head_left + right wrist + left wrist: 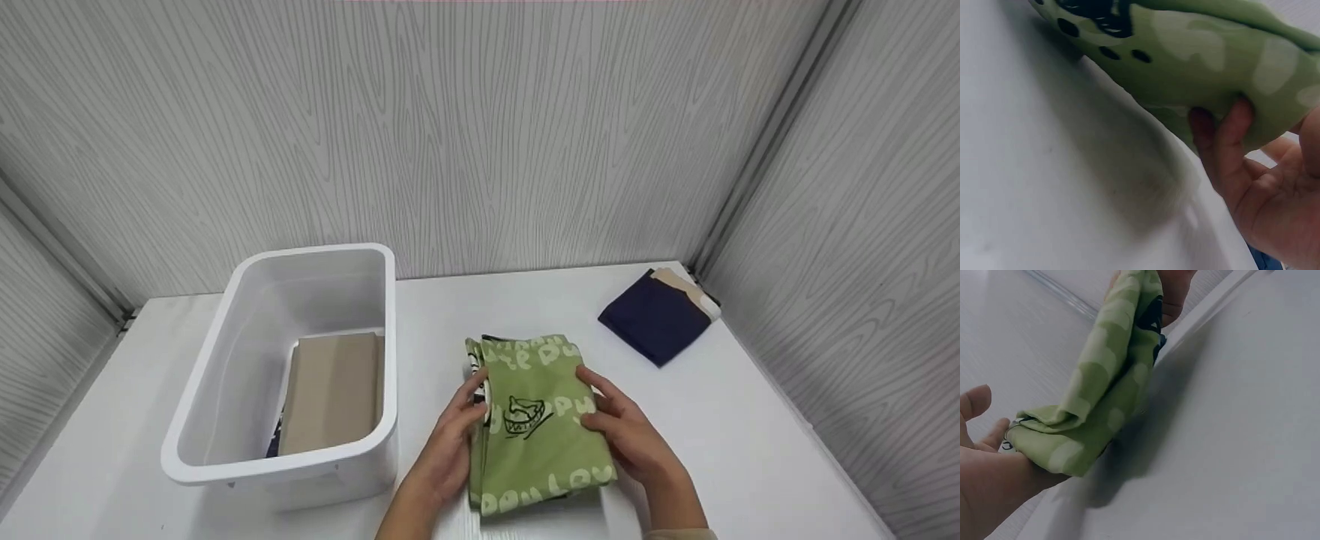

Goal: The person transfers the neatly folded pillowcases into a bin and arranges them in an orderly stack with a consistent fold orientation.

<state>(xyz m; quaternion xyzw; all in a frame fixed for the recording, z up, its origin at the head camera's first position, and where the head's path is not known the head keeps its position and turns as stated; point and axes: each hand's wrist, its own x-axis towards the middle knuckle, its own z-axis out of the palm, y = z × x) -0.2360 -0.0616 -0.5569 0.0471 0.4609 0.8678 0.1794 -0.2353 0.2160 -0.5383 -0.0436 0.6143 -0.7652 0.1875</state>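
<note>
A folded green cloth with pale lettering and a black line drawing is held between both hands, a little above the white table. At its left edge, my left hand grips the folds, thumb near the side and some fingers hidden. Opposite it, my right hand holds the right edge. In the right wrist view, fingertips press against the underside of the cloth. The left wrist view shows the layered folds of the cloth, with a shadow on the tabletop below.
Left of the hands stands a white plastic bin holding a folded beige cloth, with dark patterned fabric partly visible beneath. A folded navy cloth with a beige part lies at the back right, near the walls.
</note>
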